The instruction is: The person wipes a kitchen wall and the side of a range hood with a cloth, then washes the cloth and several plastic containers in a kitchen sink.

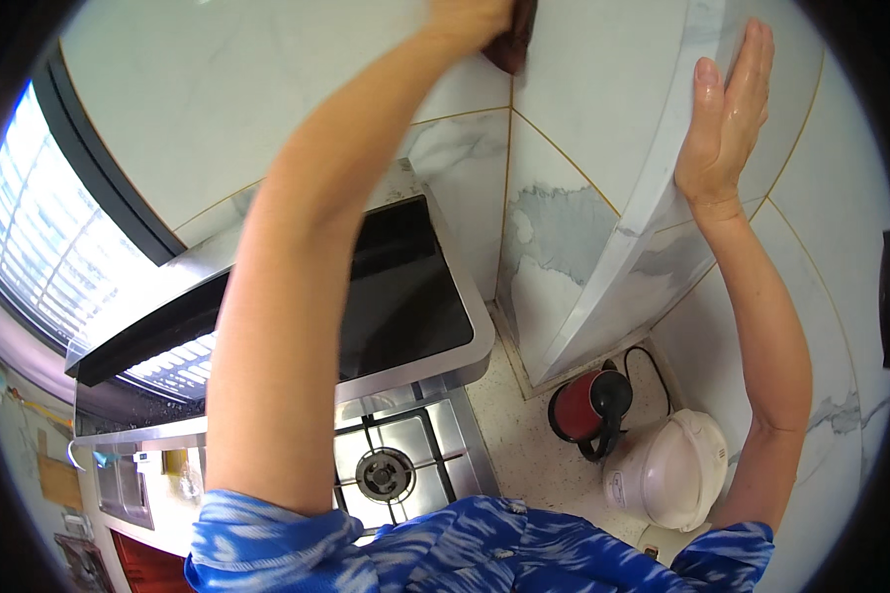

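My left hand (469, 22) is raised at the top edge of the view, partly cut off and blurred, with a dark brown cloth (515, 44) against the tiled wall corner. My right hand (727, 126) looks wet and lies with straightened fingers against the marble-look tiled wall edge (656, 178), holding nothing. The thumb rests on the near side of that edge. Both arms reach up from blue patterned sleeves. Below my left forearm is a range hood (415, 296) with a dark glass front.
A gas stove burner (384, 476) sits below the hood. On the speckled counter (519, 445) stand a red and black electric kettle (582, 408) with a cord and a white rice cooker (667, 471). A barred window (59, 215) is at left, a sink (122, 485) at lower left.
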The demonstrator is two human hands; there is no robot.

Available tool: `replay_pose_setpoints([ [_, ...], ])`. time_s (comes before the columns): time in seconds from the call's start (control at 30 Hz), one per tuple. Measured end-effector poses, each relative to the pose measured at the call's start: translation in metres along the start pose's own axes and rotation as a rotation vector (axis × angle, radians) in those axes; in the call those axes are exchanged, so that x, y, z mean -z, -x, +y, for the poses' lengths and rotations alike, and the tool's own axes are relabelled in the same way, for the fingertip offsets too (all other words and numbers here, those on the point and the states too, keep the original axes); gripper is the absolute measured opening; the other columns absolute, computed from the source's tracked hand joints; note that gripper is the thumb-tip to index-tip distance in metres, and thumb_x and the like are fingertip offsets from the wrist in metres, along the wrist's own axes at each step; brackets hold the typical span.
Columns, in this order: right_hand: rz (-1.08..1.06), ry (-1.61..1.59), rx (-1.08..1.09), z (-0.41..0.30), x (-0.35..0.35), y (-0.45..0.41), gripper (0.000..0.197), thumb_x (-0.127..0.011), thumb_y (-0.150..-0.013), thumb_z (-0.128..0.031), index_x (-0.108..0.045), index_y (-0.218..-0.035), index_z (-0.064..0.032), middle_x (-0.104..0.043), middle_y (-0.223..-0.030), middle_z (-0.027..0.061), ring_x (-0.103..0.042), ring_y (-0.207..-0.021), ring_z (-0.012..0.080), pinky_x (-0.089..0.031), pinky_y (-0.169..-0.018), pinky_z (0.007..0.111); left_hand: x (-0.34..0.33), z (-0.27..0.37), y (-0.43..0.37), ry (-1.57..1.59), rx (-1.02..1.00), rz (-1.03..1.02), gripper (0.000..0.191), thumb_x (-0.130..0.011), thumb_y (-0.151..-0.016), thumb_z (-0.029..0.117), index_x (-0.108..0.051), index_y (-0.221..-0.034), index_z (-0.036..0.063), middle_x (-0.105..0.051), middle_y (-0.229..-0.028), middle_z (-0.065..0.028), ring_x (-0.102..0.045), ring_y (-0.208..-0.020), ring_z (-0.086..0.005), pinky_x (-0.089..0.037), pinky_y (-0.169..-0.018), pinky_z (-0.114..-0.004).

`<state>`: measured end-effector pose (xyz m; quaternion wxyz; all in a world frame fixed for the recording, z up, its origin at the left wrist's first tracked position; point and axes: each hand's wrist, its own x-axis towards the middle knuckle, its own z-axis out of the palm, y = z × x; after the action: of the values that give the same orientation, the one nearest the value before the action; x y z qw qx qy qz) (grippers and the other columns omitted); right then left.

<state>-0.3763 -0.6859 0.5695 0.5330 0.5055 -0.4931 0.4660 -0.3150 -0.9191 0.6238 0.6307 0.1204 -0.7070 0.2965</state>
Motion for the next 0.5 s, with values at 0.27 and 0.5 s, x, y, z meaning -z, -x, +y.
replay_pose_setpoints([
  [0.27, 0.059, 0.013, 0.017, 0.014, -0.002, 0.004, 0.063, -0.042, -0.089, -0.031, -0.024, -0.136, 0.0071, -0.022, -0.142, 0.0262, -0.019, -0.132, 0.0399, -0.010, -0.106, 0.050, -0.021, 0.078, 0.093, 0.535, 0.593, -0.053, 0.041, -0.043, -0.089, 0.019, -0.037, -0.126, 0.0015, -0.046, -0.119, -0.0188, -0.044, -0.112, -0.0354, -0.032, -0.094, -0.046],
  [0.5, 0.045, 0.019, -0.019, -0.003, -0.010, 0.001, 0.066, -0.040, -0.090, -0.036, -0.020, -0.138, 0.0052, -0.017, -0.144, 0.0258, -0.015, -0.134, 0.0400, -0.009, -0.106, 0.051, -0.003, 0.115, 0.161, 1.069, 1.650, -0.374, 0.051, -0.026, -0.090, 0.020, -0.024, -0.138, 0.0040, -0.032, -0.140, -0.0148, -0.034, -0.125, -0.0333, -0.030, -0.102, -0.039],
])
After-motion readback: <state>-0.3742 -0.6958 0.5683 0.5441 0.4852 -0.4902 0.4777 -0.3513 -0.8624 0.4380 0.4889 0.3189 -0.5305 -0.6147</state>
